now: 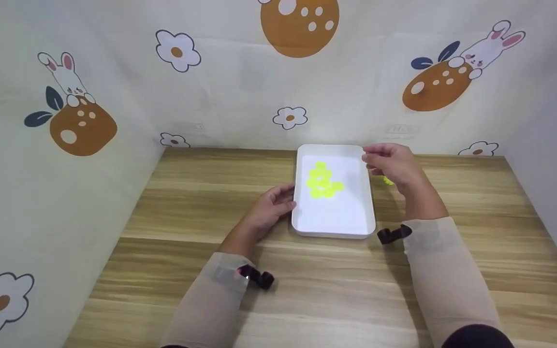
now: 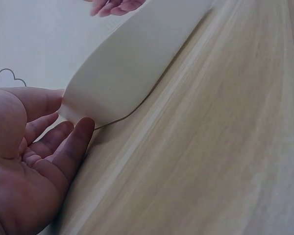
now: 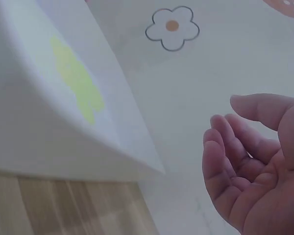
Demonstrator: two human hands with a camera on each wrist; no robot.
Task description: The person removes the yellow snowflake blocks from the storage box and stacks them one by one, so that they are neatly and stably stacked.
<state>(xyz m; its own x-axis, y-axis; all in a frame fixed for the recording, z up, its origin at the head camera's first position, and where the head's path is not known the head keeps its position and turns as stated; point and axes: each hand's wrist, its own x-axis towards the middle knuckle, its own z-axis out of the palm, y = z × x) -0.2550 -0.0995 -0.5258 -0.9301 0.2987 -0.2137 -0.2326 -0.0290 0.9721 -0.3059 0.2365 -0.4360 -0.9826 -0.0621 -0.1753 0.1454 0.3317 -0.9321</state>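
Observation:
A white rectangular tray (image 1: 334,220) lies on the wooden table, with several bright yellow, flat, roundish pieces (image 1: 324,183) clustered inside it. At the tray's left side is my left hand (image 1: 270,210); in the left wrist view its fingertips (image 2: 86,126) and thumb meet the outside of the tray wall (image 2: 132,63). My right hand (image 1: 394,162) is beside the far right corner of the tray. The right wrist view shows that hand (image 3: 255,171) apart from the tray, its fingers loosely bent with nothing between them. A small yellow piece (image 1: 388,181) shows partly beneath the right hand.
Behind the table hangs a pale cloth (image 1: 230,96) printed with rabbits, flowers and orange fruit, and more of it covers the left side. The wooden tabletop (image 1: 317,295) extends around the tray. Each wrist wears a small black camera mount (image 1: 394,235).

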